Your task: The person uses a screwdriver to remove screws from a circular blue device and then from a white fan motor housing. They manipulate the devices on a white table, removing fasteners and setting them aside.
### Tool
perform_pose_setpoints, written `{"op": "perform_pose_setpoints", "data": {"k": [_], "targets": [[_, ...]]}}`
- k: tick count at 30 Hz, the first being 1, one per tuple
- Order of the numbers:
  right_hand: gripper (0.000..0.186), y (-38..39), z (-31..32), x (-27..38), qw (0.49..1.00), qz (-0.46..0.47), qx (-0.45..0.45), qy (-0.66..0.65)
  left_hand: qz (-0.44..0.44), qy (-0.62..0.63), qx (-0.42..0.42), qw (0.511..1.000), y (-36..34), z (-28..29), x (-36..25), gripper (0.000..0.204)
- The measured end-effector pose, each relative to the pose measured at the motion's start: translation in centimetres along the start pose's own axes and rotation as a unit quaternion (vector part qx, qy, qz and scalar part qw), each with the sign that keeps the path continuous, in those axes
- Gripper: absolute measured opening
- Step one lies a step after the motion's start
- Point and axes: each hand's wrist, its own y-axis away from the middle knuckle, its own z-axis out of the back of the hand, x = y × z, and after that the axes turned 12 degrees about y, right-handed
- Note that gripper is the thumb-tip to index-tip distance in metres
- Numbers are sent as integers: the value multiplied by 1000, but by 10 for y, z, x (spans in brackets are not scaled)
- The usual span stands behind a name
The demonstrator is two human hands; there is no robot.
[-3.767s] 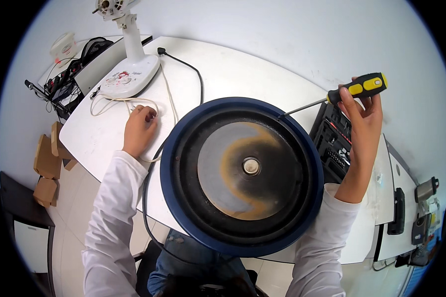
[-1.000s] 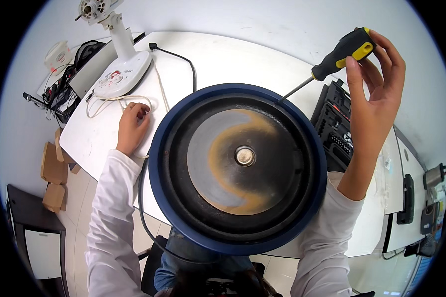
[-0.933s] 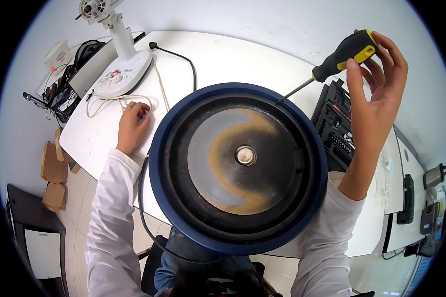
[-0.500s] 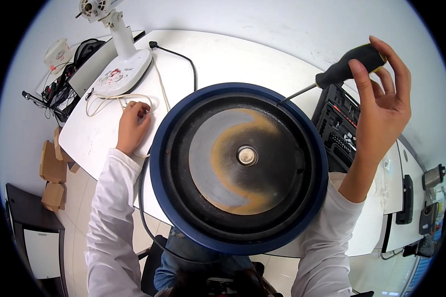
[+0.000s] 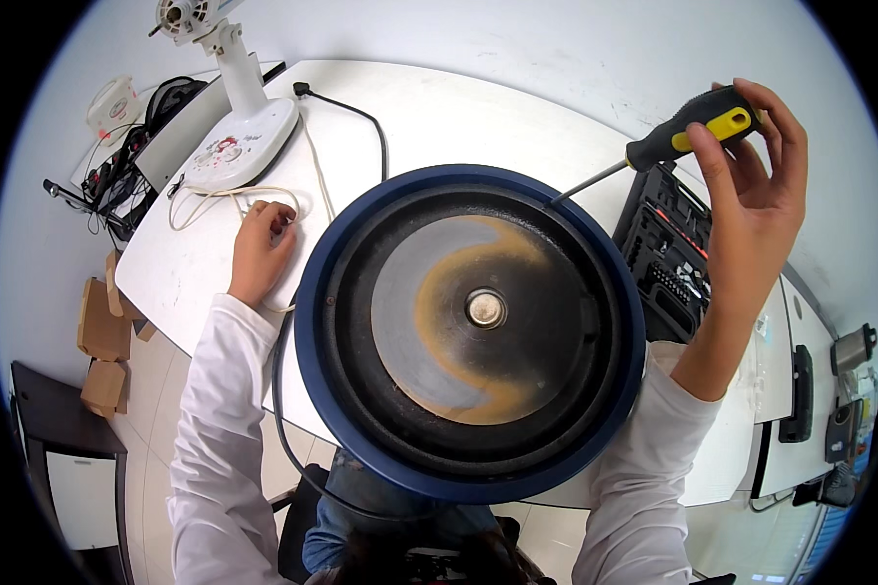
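Observation:
A large round blue appliance [image 5: 361, 244] lies upside down on the white table [image 5: 478, 117], its dark underside showing a grey and rusty orange plate with a metal hub [image 5: 485, 308] in the middle. My right hand [image 5: 751, 185] holds a black and yellow screwdriver [image 5: 688, 132] by the handle, raised above the appliance's far right rim, its shaft slanting down toward the rim. My left hand [image 5: 261, 246] rests curled on the table left of the appliance, fingers on a thin white cord [image 5: 215, 195].
A white fan base with a stand [image 5: 239, 141] stands at the back left, with a black cable [image 5: 361, 112] beside it. An open black tool bit case [image 5: 668, 253] lies right of the appliance. Cardboard boxes [image 5: 102, 336] sit on the floor at left. Dark devices [image 5: 800, 390] lie at far right.
My right hand has turned the screwdriver in its fingers, so the yellow side of the handle shows again. The left hand and the appliance have stayed put.

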Motion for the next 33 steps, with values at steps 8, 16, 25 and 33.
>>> {"op": "perform_pose_setpoints", "data": {"k": [8, 16, 25, 33], "targets": [[47, -3, 5, 1, 989, 56, 23, 136, 1, 5, -6, 1000, 0, 0, -1, 14], [44, -6, 7, -15, 1000, 6, 11, 24, 3, 10, -5, 1000, 0, 0, -2, 14], [43, 0, -1, -11, 998, 24, 42, 49, 7, 20, -2, 1000, 0, 0, -4, 15], [44, 2, -7, -2, 999, 7, 28, 21, 5, 6, -2, 1000, 1, 1, -2, 15]]}}
